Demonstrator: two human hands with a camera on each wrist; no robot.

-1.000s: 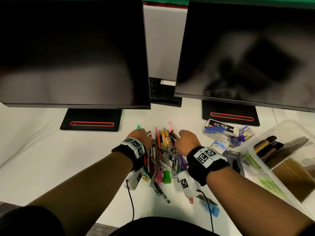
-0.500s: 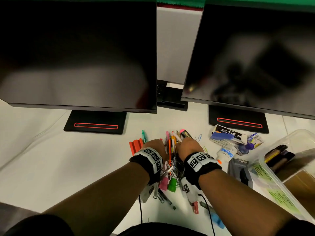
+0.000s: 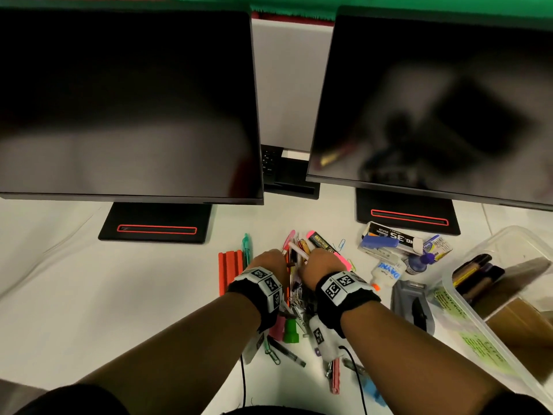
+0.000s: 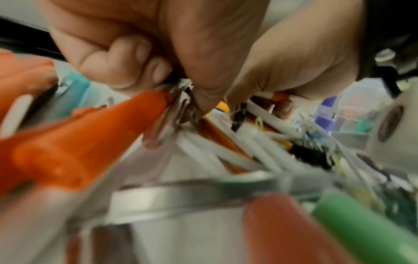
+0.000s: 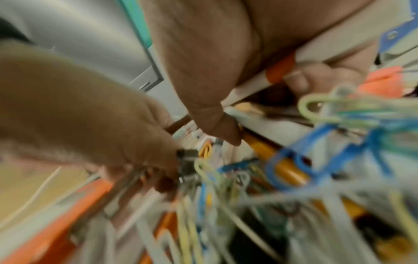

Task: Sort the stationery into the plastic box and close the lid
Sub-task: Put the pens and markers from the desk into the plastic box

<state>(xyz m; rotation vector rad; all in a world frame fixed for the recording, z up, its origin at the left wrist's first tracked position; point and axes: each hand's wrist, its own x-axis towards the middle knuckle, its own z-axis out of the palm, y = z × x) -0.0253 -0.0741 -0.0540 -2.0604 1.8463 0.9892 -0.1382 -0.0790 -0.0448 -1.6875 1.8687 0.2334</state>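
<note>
A heap of pens (image 3: 294, 253), markers and paper clips lies on the white desk in front of me. My left hand (image 3: 270, 260) and right hand (image 3: 320, 263) press in on it from either side, knuckles up, almost touching. In the left wrist view the left hand's fingers (image 4: 158, 71) curl round pen ends and metal clips. In the right wrist view the right hand's fingers (image 5: 303, 78) curl round a white pen with an orange band (image 5: 279, 68). The clear plastic box (image 3: 466, 313) stands open at the right with dark markers (image 3: 475, 274) inside.
Two dark monitors on black stands (image 3: 155, 223) fill the back. Orange sticks (image 3: 229, 271) and a teal pen (image 3: 247, 250) lie left of the heap. A staples box (image 3: 389, 233), blue stapler (image 3: 378, 242), glue bottle (image 3: 387, 272) and grey device (image 3: 414, 307) lie towards the box.
Both hands have drawn together, squeezing the pens into a tighter bundle between them. The orange sticks, covered by the left hand before, now show.
</note>
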